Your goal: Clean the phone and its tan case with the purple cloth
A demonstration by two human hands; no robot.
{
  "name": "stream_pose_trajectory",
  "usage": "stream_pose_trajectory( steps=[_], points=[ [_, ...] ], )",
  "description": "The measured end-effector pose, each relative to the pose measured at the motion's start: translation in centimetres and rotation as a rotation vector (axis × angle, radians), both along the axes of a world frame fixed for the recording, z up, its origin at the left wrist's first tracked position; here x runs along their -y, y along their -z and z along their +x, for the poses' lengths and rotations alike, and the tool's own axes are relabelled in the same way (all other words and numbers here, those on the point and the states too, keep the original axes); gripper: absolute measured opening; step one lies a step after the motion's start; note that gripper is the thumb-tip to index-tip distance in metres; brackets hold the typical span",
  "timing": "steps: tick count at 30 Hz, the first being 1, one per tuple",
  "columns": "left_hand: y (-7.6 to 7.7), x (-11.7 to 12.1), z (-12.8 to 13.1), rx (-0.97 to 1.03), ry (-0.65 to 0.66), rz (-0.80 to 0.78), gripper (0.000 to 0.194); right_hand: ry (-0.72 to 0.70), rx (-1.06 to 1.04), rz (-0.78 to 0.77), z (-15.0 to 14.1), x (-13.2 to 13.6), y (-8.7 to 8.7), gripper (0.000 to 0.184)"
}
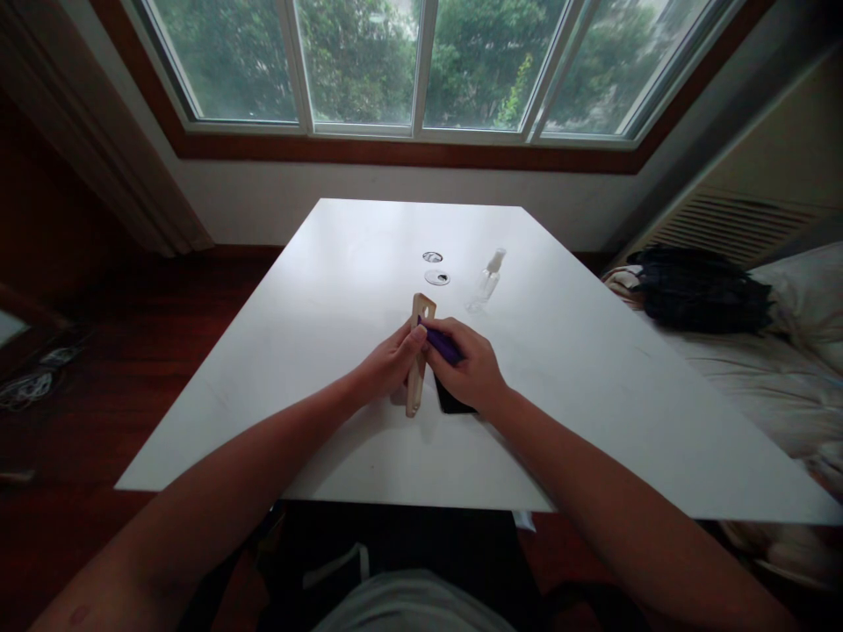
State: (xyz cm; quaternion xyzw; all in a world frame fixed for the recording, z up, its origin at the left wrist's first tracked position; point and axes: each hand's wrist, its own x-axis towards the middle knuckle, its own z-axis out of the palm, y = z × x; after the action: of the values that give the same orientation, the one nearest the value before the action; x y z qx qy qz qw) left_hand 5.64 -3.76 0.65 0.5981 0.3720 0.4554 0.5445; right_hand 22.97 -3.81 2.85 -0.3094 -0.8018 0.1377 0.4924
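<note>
My left hand (388, 362) grips a tan phone case (417, 349) and holds it on edge above the white table (329, 290). My right hand (469, 369) is closed round a purple cloth (443, 344), pressed against the case's side. A dark phone (451, 404) lies flat on the table under my right hand, mostly hidden by it. Both hands meet near the middle of the table.
A small clear spray bottle (486, 281) stands just beyond my right hand. Two round cable holes (437, 277) sit in the tabletop behind the case. A bed with a black garment (698, 290) is at the right. Windows run along the far wall.
</note>
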Motion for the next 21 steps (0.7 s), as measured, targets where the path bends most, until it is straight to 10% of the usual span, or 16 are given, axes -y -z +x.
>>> stream_pose_trajectory(
  steps=[21],
  points=[
    [-0.3,-0.08,-0.19,-0.06,-0.042,0.084,0.062,0.175,-0.028,-0.094,-0.23,-0.32,0.29,0.025]
  ],
)
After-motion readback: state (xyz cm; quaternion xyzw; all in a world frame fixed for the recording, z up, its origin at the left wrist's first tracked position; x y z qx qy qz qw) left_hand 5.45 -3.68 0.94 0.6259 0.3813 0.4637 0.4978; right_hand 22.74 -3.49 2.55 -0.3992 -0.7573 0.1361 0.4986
